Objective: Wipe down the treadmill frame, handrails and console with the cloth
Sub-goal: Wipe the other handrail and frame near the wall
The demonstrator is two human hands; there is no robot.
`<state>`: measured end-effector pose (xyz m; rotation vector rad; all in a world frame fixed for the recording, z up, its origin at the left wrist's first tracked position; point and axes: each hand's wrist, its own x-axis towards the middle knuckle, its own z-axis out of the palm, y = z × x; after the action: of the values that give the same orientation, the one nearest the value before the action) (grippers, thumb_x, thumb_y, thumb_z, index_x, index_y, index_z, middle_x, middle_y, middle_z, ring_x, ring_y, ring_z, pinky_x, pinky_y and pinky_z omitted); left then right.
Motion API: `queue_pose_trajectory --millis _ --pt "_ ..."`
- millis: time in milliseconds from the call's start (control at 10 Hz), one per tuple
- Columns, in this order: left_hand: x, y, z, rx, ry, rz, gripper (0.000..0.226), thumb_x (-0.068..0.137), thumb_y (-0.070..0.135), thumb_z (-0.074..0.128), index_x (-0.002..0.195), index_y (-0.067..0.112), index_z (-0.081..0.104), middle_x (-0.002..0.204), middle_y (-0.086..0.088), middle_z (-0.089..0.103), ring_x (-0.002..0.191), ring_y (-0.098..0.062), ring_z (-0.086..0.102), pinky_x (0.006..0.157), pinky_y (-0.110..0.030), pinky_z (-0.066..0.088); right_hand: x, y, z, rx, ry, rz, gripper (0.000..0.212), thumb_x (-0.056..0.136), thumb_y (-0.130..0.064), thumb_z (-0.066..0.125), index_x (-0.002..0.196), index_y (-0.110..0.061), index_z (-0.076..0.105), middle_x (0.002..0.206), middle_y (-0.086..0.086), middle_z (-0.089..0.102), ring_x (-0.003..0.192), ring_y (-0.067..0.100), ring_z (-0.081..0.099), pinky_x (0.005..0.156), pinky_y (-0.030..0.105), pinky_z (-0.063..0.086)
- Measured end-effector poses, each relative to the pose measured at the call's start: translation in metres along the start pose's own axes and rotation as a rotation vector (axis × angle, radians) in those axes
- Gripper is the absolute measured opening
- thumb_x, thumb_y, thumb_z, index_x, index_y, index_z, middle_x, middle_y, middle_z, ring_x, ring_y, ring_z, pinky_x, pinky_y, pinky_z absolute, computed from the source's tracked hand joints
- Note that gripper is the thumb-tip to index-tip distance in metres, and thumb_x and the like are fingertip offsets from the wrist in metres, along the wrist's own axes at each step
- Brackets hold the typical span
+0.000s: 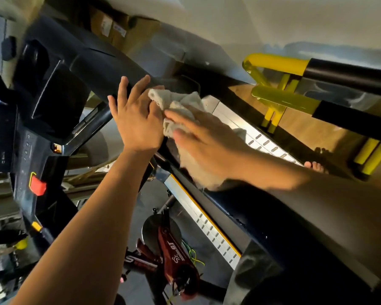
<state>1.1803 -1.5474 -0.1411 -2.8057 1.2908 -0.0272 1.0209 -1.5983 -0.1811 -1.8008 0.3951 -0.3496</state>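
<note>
**Trainee:** Why are both your hands up on that bar at once?

**Coach:** Look at your left hand (135, 119). Its fingers are spread and straight, laid against the dark handrail (119, 69), and its thumb side touches the cloth (178, 106). I judge you're steadying the rail and the cloth's edge there. Your right hand (209, 148) lies flat over the cloth with fingers extended, pressing it down rather than clutching it.

**Trainee:** So where exactly is the cloth?

**Coach:** Bunched between your two hands, on the rail where it runs down from the console (37, 119). More of it trails under your right palm.

**Trainee:** What's it like to handle?

**Coach:** It's off-white, nubbly, loosely woven, and it crumples into soft folds. The rail is smooth, dark and rounded, so you likely need that flat pressure to keep the cloth from sliding. The console is glossy black with a red stop button (38, 186). Below your arm the side rail (216, 236) is ribbed, pale metal with a yellow edge, and that looks unwiped to me.
</note>
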Motion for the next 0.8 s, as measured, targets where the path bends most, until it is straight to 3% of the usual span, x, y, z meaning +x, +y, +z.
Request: queue_pose_trajectory --millis 100,200,300,400,600,800 --pt "-0.001 0.005 -0.001 -0.102 0.035 -0.054 0.061 0.084 0.041 0.021 0.120 0.029 0.068 0.147 0.011 0.048 0.149 -0.021 0.018 0.120 -0.052 0.000 0.001 0.036 -0.020 -0.109 -0.111 0.028 0.042 0.103 -0.027 0.031 0.141 -0.013 0.042 0.136 0.011 0.051 0.120 0.031 0.052 0.086 0.030 0.041" --pt "-0.003 0.003 -0.001 -0.098 0.063 -0.023 0.061 0.082 0.041 0.021 0.117 0.029 0.070 0.144 0.010 0.052 0.148 -0.023 0.020 0.119 -0.055 0.004 -0.039 0.032 -0.028 0.102 -0.206 0.199 0.050 0.105 -0.023 0.029 0.154 -0.014 0.018 0.160 0.011 0.017 0.145 0.028 0.021 0.106 0.018 0.029" --pt "-0.001 0.003 0.000 -0.095 0.067 -0.034 0.051 0.086 0.034 0.029 0.116 0.030 0.071 0.141 0.011 0.054 0.148 -0.023 0.023 0.118 -0.056 0.007 -0.055 0.010 -0.021 -0.094 -0.121 0.226 0.057 0.101 -0.043 0.026 0.153 -0.021 0.022 0.153 0.015 0.032 0.136 0.039 0.035 0.110 0.050 0.033" --pt "-0.001 0.004 -0.002 -0.114 0.062 -0.043 0.047 0.087 0.028 0.034 0.116 0.030 0.071 0.142 0.011 0.053 0.148 -0.022 0.022 0.119 -0.054 0.005 -0.048 -0.005 -0.018 -0.337 0.024 0.066 0.059 0.096 -0.041 0.028 0.148 -0.014 0.028 0.134 0.019 0.046 0.107 0.040 0.052 0.077 0.053 0.050" --pt "-0.003 0.007 -0.003 -0.061 0.036 -0.045 0.051 0.089 0.029 0.029 0.121 0.022 0.069 0.145 0.008 0.051 0.149 -0.024 0.020 0.119 -0.052 0.003 -0.003 -0.003 -0.006 -0.360 -0.008 0.124 0.059 0.101 -0.046 0.031 0.154 -0.025 0.015 0.151 0.012 0.033 0.124 0.041 0.046 0.090 0.052 0.048" --pt "-0.005 0.007 -0.003 -0.017 -0.041 -0.020 0.055 0.091 0.032 0.021 0.126 0.029 0.064 0.151 0.006 0.043 0.150 -0.026 0.011 0.119 -0.054 -0.002 -0.100 0.010 -0.008 -0.664 0.099 -0.101 0.054 0.096 -0.047 0.040 0.145 -0.023 0.045 0.149 0.018 0.042 0.127 0.040 0.050 0.093 0.045 0.050"
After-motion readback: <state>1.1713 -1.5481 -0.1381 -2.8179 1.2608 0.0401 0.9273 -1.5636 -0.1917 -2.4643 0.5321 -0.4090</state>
